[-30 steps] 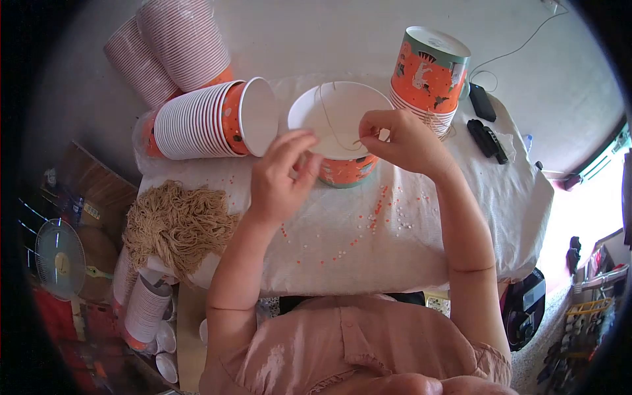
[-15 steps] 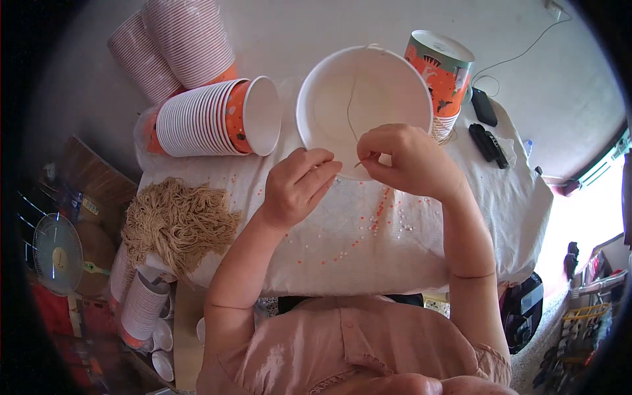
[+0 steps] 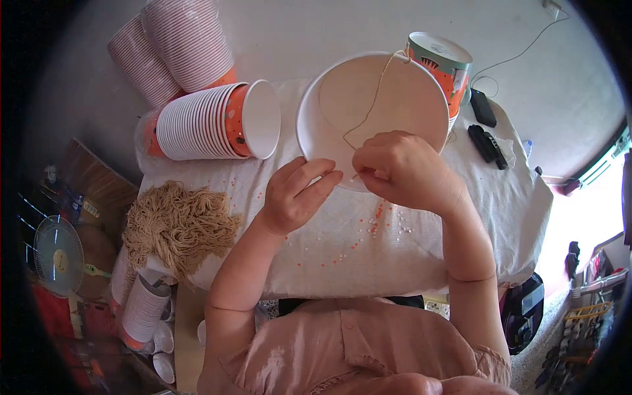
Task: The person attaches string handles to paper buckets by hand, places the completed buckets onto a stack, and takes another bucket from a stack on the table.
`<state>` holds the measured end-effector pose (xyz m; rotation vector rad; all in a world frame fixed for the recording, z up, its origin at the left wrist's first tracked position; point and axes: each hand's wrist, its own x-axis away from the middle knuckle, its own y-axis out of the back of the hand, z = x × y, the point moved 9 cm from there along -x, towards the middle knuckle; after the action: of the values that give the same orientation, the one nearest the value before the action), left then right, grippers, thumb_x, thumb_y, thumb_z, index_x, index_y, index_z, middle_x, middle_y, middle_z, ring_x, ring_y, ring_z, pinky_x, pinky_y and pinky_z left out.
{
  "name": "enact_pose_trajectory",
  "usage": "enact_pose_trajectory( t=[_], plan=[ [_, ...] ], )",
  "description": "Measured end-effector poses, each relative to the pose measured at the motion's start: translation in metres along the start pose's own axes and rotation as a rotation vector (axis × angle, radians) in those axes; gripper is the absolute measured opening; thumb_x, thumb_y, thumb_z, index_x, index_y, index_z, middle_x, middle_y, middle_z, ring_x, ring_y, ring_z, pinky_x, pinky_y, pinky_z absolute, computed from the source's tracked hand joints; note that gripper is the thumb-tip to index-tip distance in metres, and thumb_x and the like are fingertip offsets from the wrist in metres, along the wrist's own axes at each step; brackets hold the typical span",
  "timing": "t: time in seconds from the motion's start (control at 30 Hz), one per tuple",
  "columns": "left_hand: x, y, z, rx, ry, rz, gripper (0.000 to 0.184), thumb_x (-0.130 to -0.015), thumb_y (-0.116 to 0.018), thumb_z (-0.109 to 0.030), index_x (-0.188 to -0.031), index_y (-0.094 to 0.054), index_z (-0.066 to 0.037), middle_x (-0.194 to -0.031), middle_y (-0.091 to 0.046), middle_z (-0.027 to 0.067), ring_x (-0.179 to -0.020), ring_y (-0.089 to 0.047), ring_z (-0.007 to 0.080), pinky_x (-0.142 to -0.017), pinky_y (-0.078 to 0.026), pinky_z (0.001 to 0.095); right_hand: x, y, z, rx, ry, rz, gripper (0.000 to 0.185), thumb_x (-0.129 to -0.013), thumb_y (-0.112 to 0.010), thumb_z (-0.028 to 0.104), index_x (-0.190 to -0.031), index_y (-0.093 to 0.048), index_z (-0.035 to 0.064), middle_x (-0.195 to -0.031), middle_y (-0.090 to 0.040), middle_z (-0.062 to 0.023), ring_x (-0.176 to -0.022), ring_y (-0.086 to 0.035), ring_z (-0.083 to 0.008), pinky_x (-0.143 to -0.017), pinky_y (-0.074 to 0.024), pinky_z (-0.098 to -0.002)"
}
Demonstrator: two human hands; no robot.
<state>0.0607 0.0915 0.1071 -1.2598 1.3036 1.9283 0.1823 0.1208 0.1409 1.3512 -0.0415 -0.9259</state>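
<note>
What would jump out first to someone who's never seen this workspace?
Probably the big white-lined paper tub at the middle of the table, its mouth tipped toward the viewer, with a thin cord running from its far rim down to the right hand. Next, the shaggy heap of tan twine at the table's left edge, and behind it the long sideways stack of nested tubs.

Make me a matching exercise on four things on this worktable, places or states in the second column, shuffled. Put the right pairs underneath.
1. Single strand
2. Large open cup
3. Heap of string
4. Flat, phone-like object

A. Bunched on the left side of the cloth
B. Black, near the table's far right edge
C. Pinched at one end by the right hand
D. White inside, mouth towards the camera

Pairs: 1-C, 2-D, 3-A, 4-B
</note>
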Motion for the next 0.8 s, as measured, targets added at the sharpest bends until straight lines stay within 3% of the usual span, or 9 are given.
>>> enact_pose_trajectory(
  t=[0.8],
  plan=[
    [-0.0001,0.0002,-0.0005,0.02,0.007,0.0,0.028,-0.069,-0.074,0.001,-0.096,-0.068,-0.002,-0.1,-0.062,0.009,-0.074,-0.063,0.0221,-0.058,-0.052,0.0305,-0.0002,-0.0092,0.0029,-0.031,0.028,0.059,0.005,-0.076,-0.067,0.004,-0.081,-0.064,0.0034,-0.071,-0.06,-0.0097,-0.071,-0.061,-0.0296,-0.064,-0.0475,-0.039]
  ],
)
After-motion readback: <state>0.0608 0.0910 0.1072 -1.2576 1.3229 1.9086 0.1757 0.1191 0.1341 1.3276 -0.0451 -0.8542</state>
